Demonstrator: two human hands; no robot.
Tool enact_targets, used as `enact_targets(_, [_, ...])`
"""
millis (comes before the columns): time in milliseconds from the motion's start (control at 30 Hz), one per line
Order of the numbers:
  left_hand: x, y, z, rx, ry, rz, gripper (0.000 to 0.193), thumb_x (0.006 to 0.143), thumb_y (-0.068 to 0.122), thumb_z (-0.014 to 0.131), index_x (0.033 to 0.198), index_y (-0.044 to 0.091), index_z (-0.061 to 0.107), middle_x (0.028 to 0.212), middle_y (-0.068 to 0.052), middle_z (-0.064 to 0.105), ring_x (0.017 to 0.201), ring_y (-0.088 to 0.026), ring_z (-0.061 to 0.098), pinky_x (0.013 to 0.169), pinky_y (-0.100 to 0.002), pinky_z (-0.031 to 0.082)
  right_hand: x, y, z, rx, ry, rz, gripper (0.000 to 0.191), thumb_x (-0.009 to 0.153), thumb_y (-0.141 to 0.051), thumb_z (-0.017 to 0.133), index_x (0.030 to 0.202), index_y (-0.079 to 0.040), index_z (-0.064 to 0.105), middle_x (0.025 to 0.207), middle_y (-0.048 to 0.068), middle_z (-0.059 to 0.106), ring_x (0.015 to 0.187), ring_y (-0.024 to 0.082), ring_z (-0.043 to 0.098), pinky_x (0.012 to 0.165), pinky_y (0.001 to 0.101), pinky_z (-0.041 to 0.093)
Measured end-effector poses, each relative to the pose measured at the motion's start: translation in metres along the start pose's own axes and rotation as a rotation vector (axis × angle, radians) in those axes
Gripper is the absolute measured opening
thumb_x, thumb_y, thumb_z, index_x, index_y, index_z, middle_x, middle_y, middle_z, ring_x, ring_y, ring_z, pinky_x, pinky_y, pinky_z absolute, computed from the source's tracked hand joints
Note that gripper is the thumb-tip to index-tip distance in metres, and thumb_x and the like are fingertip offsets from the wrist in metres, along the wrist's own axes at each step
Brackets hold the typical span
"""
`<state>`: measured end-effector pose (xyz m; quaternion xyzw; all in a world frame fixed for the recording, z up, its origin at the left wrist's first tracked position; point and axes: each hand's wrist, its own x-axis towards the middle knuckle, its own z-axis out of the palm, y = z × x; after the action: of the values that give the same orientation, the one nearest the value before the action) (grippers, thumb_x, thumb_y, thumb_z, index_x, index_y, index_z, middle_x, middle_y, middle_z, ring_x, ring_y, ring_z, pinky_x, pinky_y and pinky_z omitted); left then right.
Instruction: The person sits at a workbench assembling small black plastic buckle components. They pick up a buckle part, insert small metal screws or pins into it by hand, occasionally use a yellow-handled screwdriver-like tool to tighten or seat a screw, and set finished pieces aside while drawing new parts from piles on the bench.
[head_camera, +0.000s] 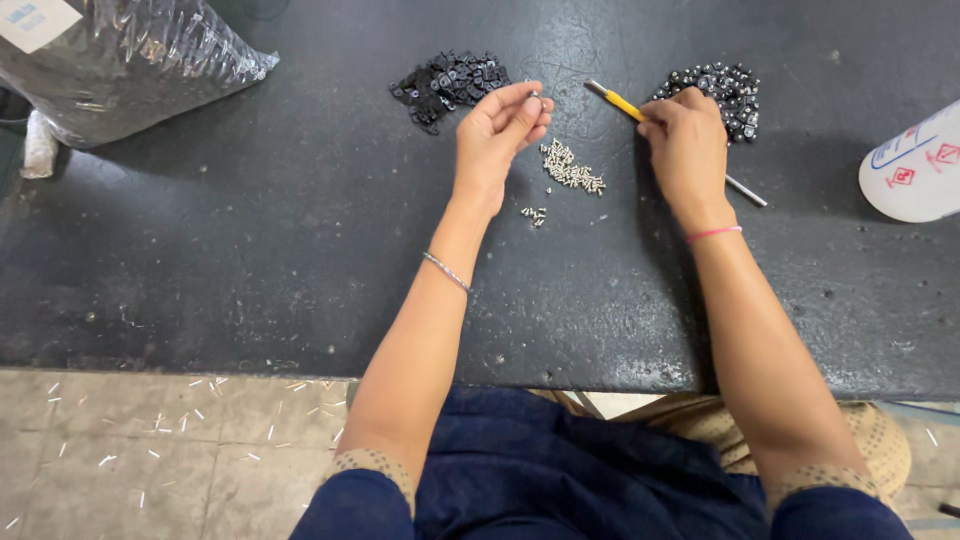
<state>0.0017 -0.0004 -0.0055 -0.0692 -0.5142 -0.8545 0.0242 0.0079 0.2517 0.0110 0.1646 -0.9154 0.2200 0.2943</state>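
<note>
— Left hand (497, 130): raised off the dark worktop (250, 250), fingertips pinched on a tiny silver screw (535, 95), beside the heap of small black plastic parts (448, 82).
— Right hand (685, 140)?
— Curled around a yellow-handled metal screwdriver (625, 103), touching the pile of black assembled pieces (722, 92). Loose silver screws (570, 168) between both. Clear plastic bag (120, 55) far left.

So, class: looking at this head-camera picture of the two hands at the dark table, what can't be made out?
- Head view: what the left hand pinches is too small to identify.
- Right hand covers the middle of the yellow-handled tool.
- Plastic bag, top left, is cut by the frame edge.
- White container is cut by the right edge.
</note>
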Motion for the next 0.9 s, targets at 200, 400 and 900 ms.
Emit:
enact_targets(200, [0.011,-0.010,-0.019,-0.126,0.010,-0.101,0.029,0.099,0.015,0.069,0.125,0.002,0.071,0.108,-0.007,0.075,0.095,-0.011,0.070,0.088,-0.026,0.059,-0.005,-0.012,0.005,0.010,-0.088,0.035,0.019,0.087,-0.018,0.085,0.090,-0.004,0.073,0.095,0.013,0.063,0.095,0.036,0.057,0.082,0.0455,0.047])
enact_targets(400, [0.016,-0.014,-0.032,-0.071,0.004,-0.116,0.028,0.097,0.015,0.071,0.122,0.002,0.073,0.104,-0.007,0.076,0.094,-0.010,0.071,0.087,-0.024,0.059,-0.008,-0.026,0.016,0.074,-0.107,-0.032,0.011,0.093,-0.008,0.076,0.100,-0.004,0.068,0.099,0.013,0.064,0.098,0.035,0.059,0.085,0.0461,0.048])
enact_targets(900, [0.014,-0.007,-0.036,0.129,0.044,-0.119,0.025,0.096,0.015,0.073,0.116,0.000,0.077,0.095,-0.005,0.076,0.082,-0.008,0.068,0.076,-0.022,0.058,0.001,-0.063,-0.005,0.364,-0.125,0.038,0.018,0.095,-0.009,0.078,0.112,-0.004,0.074,0.096,0.014,0.074,0.074,0.023,0.069,0.068,0.0339,0.053])
